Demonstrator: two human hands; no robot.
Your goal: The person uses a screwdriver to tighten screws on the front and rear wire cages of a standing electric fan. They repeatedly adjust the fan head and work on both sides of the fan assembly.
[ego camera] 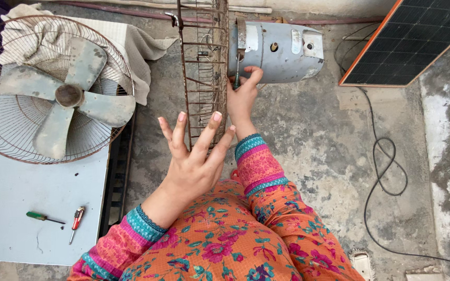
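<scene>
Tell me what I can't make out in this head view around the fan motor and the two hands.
- Screwdriver tip: hidden where it meets the grey motor housing.
- Right hand palm and grip: turned away; only its back shows.
- Rusty wire guard: seen edge-on, top cut by the frame.
- Left hand: whether its fingers touch the guard is unclear.
- Solar panel: cut off at the corner.

We see a rusty wire guard (204, 73), a dull grey painted metal motor housing (282, 49), worn matt fan blades (69, 99), rough stained concrete floor (313, 140), woven cloth (131, 44), and a glossy solar panel (417, 36).
</scene>
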